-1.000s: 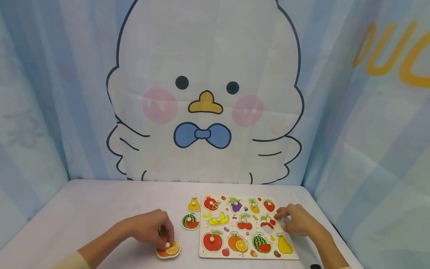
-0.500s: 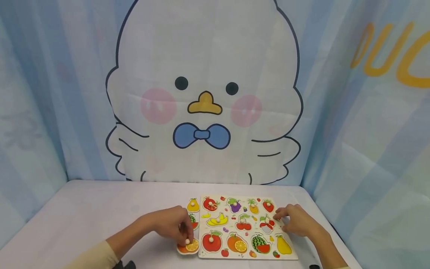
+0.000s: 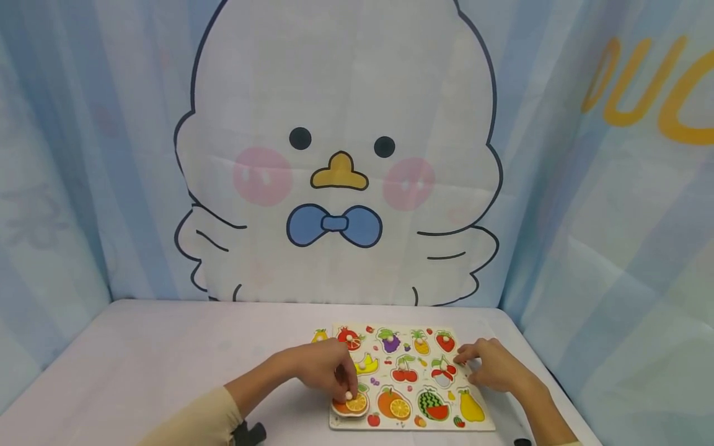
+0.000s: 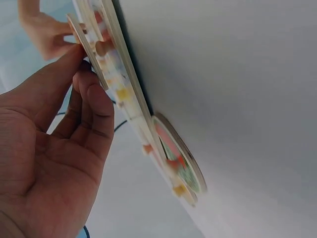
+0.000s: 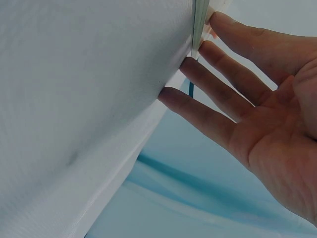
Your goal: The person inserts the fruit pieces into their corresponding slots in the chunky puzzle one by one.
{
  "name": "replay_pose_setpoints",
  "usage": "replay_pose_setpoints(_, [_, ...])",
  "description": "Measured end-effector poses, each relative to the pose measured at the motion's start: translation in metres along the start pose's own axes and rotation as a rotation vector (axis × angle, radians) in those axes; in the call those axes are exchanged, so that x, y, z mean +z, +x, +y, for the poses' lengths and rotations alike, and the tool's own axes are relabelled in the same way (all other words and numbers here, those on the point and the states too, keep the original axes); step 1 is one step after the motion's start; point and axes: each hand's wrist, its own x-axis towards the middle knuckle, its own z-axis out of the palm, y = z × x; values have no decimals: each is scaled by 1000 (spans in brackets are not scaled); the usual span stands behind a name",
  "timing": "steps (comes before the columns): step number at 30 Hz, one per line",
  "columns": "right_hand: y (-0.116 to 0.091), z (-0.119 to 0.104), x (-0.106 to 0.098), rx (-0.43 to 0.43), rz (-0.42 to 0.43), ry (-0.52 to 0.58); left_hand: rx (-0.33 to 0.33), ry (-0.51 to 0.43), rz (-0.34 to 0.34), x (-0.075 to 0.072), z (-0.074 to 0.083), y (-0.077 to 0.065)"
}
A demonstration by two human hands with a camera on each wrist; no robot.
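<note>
My left hand (image 3: 328, 368) pinches the small knob of an orange puzzle piece (image 3: 358, 406), over the lower left corner of a wooden fruit puzzle board (image 3: 401, 424). In the left wrist view the piece (image 4: 88, 49) is tilted on edge to the camera, apart from the board's face. At the board's right edge, my right hand (image 3: 495, 367) touches it with thumb and fingertips. The right wrist view shows those fingers (image 5: 218, 106) nearly straight, some resting on the cloth. The apple on the board is mostly hidden behind the orange piece.
A pear piece (image 3: 320, 336) lies left of the board. A watermelon piece (image 4: 181, 158) lies beside the board, hidden by my left hand in the head view. Several knobbed pieces fill the board. A curtain with a cartoon duck (image 3: 340, 266) hangs behind the white table (image 3: 167, 347).
My left hand has carried the orange piece rightward from the tablecloth to over the board's lower left corner. The right hand has stayed at the board's edge.
</note>
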Motion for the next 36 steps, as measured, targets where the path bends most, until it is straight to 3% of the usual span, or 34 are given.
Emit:
replay_pose_setpoints(9, [0, 0, 0, -2, -2, 1, -33, 22, -26, 10, 14, 32])
replay_pose_setpoints(20, [0, 1, 1, 2, 0, -2, 28, 133, -67, 19, 21, 64])
replay_pose_setpoints(36, [0, 0, 1, 3, 3, -2, -59, 215, -79, 23, 40, 78])
